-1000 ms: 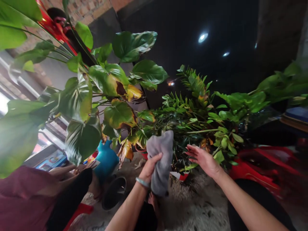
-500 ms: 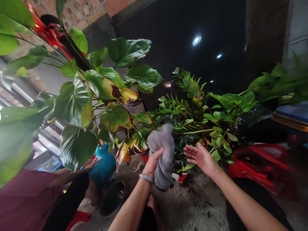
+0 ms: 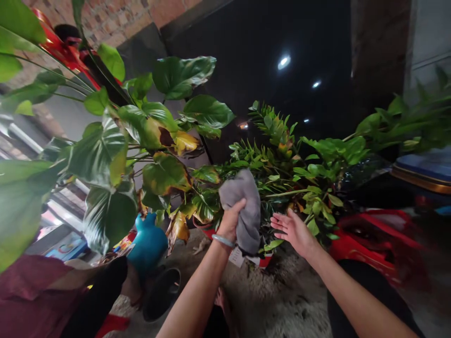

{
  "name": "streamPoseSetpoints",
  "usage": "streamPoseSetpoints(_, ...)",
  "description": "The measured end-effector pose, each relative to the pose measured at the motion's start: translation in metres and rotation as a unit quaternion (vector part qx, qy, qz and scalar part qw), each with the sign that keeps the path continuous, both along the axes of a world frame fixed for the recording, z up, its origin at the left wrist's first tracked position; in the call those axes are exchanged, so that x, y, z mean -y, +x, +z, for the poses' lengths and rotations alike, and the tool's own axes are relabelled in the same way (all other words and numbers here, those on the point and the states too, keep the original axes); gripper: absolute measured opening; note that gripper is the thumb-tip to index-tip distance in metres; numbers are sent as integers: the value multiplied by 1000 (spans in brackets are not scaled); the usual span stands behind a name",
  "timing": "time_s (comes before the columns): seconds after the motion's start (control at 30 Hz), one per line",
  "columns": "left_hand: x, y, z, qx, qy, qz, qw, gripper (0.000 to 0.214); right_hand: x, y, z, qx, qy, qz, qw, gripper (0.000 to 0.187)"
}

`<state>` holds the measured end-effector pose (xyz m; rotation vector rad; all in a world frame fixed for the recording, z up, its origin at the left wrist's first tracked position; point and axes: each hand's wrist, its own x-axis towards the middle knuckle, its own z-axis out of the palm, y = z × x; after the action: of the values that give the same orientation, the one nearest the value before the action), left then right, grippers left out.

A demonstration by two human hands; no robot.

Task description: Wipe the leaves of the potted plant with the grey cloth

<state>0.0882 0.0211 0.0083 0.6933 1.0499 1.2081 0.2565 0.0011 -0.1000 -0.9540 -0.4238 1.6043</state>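
A bunched grey cloth (image 3: pixel 248 213) is gripped in my left hand (image 3: pixel 230 221), which wears a pale bangle (image 3: pixel 223 240) at the wrist. The cloth sticks out above and below my fist, in front of the green plants. To its right, my right hand (image 3: pixel 291 231) holds nothing, its fingers stretched and apart, near the low leaves of a leafy plant (image 3: pixel 322 206). Behind the cloth stands a plant with narrow leaflets (image 3: pixel 269 136). Part of a red and white pot (image 3: pixel 265 260) shows below the cloth.
On the left, a large-leaved plant (image 3: pixel 102 150) reaches across, some leaves yellowed and browned. Below it are a teal vase-shaped thing (image 3: pixel 148 241), a dark bucket (image 3: pixel 162 293) and another person's maroon clothing (image 3: pixel 31 291). A red bag (image 3: pixel 369 244) lies at right.
My left hand has moved slightly right with the grey cloth, which hangs a little differently and exposes a white printed piece below. My right hand stays open in nearly the same place.
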Motion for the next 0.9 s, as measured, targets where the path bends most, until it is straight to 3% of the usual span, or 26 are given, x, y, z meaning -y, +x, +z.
streamPoseSetpoints(0.07, 15, -1, -24, -48, -41, -56, 996, 29, -2, 2, -7, 10, -26, -14, 1000, 37)
streamPoseSetpoints(0.13, 30, -7, -32, -58, -56, -133, 988, 31, -3, 4, -13, 20, -46, -48, 998, 28)
streamPoseSetpoints(0.2, 38, -13, -20, -34, -43, -186, 981, 33, -4, 6, -15, 27, -53, -79, 995, 23)
streamPoseSetpoints(0.27, 33, -15, 4, 1, -8, -186, 983, 39, -4, 7, -12, 28, -48, -84, 995, 25)
streamPoseSetpoints(0.33, 19, -12, 28, 33, 31, -127, 991, 41, -4, 6, -8, 23, -35, -77, 996, 32)
streamPoseSetpoints(0.4, 3, -5, 38, 52, 44, -52, 996, 33, -4, 4, -5, 9, -12, -67, 998, 37)
streamPoseSetpoints(0.47, -3, 4, 29, 44, 20, -25, 999, 19, -5, 3, -6, -5, 1, -62, 998, 40)
streamPoseSetpoints(0.53, 5, 11, 7, 17, -25, -48, 998, 12, -6, 3, -11, -14, -11, -66, 998, 40)
streamPoseSetpoints(0.63, 31, 12, -28, -18, -59, -156, 986, 19, -7, 5, -18, -24, -32, -77, 996, 35)
streamPoseSetpoints(0.7, 43, 7, -35, -22, -39, -223, 974, 32, -6, 7, -19, -29, -27, -84, 996, 34)
streamPoseSetpoints(0.77, 41, 1, -23, -8, -4, -220, 975, 36, -5, 9, -16, -29, -33, -85, 995, 34)
streamPoseSetpoints(0.9, 9, -2, 26, 27, 38, -96, 994, 29, -2, 8, -3, -36, -49, -78, 995, 39)
